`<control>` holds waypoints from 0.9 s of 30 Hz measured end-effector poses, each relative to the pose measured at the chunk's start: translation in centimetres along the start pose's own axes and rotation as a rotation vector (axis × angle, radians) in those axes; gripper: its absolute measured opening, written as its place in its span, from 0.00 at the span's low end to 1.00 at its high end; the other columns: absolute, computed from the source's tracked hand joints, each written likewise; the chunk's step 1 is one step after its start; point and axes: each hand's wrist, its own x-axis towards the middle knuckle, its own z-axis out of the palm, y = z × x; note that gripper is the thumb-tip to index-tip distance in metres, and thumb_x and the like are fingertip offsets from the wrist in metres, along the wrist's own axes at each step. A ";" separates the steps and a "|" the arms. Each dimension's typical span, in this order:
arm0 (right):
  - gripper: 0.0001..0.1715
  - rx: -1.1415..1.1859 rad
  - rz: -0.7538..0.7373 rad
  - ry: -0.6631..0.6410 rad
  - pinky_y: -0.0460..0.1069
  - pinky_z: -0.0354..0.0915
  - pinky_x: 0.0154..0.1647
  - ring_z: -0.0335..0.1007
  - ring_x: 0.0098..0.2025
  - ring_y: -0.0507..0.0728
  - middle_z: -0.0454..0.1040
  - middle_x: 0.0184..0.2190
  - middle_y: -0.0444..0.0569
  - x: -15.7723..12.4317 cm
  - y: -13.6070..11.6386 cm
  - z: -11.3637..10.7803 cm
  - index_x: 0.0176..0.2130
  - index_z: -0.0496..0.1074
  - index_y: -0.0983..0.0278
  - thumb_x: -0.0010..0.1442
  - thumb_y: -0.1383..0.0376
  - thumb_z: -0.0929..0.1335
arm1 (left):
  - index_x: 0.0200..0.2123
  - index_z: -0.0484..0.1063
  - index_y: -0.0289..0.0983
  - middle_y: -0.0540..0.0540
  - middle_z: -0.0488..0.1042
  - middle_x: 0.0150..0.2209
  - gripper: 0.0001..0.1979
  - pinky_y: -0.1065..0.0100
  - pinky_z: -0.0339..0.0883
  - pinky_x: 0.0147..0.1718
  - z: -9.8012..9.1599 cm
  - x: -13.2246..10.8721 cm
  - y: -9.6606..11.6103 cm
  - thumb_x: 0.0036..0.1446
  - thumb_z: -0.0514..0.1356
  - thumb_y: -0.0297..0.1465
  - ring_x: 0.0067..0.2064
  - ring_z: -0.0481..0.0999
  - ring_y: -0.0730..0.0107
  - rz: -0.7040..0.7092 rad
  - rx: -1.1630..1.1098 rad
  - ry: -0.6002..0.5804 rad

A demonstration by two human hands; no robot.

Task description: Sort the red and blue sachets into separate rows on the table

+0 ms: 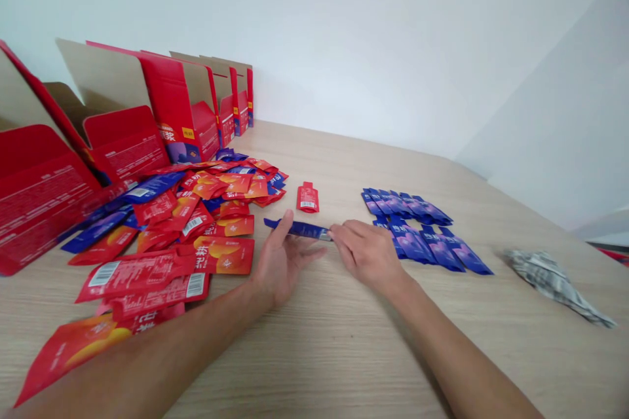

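A narrow blue sachet (299,229) lies across the middle of the wooden table (344,353). My right hand (366,252) pinches its right end, fingers closed on it. My left hand (282,258) rests beside it with the palm turned up and the fingers spread; the thumb touches the sachet's left part. To the left spreads a heap of red and blue sachets (196,222). Just beyond my hands, a single small red pouch (307,198) lies alone.
Rows of blue sachets (417,229) lie laid out to the right of my right hand. Open red cardboard boxes (122,124) stand along the left side up to the wall. A crumpled silvery wrapper (555,281) lies at the far right.
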 end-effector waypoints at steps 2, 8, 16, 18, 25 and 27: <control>0.18 -0.103 -0.179 -0.032 0.51 0.58 0.31 0.67 0.29 0.54 0.75 0.27 0.48 0.0 -0.8 0.0 0.37 0.78 0.64 0.76 0.68 0.62 | 0.39 0.72 0.35 0.38 0.82 0.38 0.08 0.54 0.82 0.37 0.2 0.1 0.6 0.70 0.58 0.33 0.37 0.85 0.55 -0.011 -0.017 0.100; 0.16 0.225 0.050 -0.084 0.55 0.72 0.52 0.75 0.51 0.62 0.78 0.48 0.54 0.0 -2.6 1.7 0.47 0.76 0.62 0.63 0.59 0.77 | 0.48 0.69 0.34 0.38 0.82 0.40 0.21 0.65 0.79 0.30 0.0 0.4 1.2 0.51 0.54 0.14 0.35 0.84 0.59 0.087 0.003 0.203; 0.17 0.306 0.310 -0.108 0.56 0.70 0.53 0.75 0.50 0.62 0.79 0.45 0.51 0.8 -3.8 2.5 0.41 0.70 0.60 0.55 0.68 0.77 | 0.49 0.75 0.35 0.46 0.80 0.39 0.23 0.73 0.75 0.34 -0.3 -0.4 -0.5 0.48 0.61 0.17 0.36 0.80 0.70 0.055 0.073 0.043; 0.15 0.270 0.365 -0.109 0.53 0.69 0.46 0.75 0.43 0.59 0.79 0.40 0.47 1.1 -3.1 1.6 0.39 0.71 0.60 0.54 0.68 0.77 | 0.49 0.75 0.36 0.44 0.80 0.43 0.20 0.71 0.76 0.36 -0.6 -0.4 -0.6 0.50 0.65 0.21 0.39 0.81 0.67 0.028 0.118 -0.059; 0.14 -0.153 0.724 -0.007 0.52 0.66 0.41 0.73 0.36 0.59 0.77 0.32 0.47 -0.9 6.3 -6.0 0.33 0.72 0.60 0.55 0.56 0.77 | 0.52 0.73 0.38 0.38 0.75 0.59 0.26 0.49 0.76 0.55 -1.1 -0.4 -0.9 0.47 0.69 0.26 0.56 0.81 0.48 0.016 0.275 -0.168; 0.16 -0.385 0.841 -0.016 0.53 0.66 0.42 0.75 0.38 0.62 0.78 0.33 0.50 -2.7 9.6 -7.9 0.32 0.72 0.60 0.56 0.53 0.76 | 0.53 0.73 0.38 0.38 0.75 0.58 0.28 0.49 0.76 0.54 -1.2 -0.4 -1.1 0.46 0.71 0.27 0.55 0.81 0.48 0.017 0.307 -0.189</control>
